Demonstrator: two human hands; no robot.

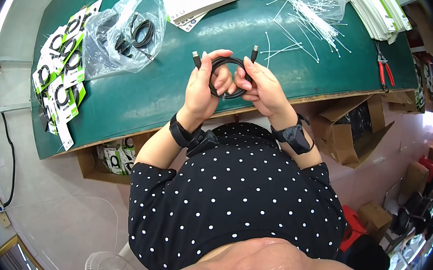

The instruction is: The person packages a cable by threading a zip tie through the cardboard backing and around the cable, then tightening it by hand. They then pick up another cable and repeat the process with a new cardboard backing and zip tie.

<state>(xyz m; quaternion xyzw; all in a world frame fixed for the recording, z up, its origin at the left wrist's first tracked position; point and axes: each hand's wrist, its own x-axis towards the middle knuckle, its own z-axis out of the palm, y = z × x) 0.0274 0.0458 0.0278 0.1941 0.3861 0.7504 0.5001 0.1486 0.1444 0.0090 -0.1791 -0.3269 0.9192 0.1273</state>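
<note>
Black coiled cable (229,60) in both hands (200,92), another coil (142,34) inside a clear plastic bag (135,1).

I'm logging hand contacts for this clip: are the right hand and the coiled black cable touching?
Touching. The head view shows it: the right hand grips the right side of the coiled black cable, with no gap between them.

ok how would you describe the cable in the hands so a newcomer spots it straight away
Start at the green table and go to its near edge, where the left hand and right hand come close. They hold a black cable coiled into a ring, a metal-tipped plug jutting out each side. Unlike the black coil by the clear plastic bag, it is gripped.
</note>
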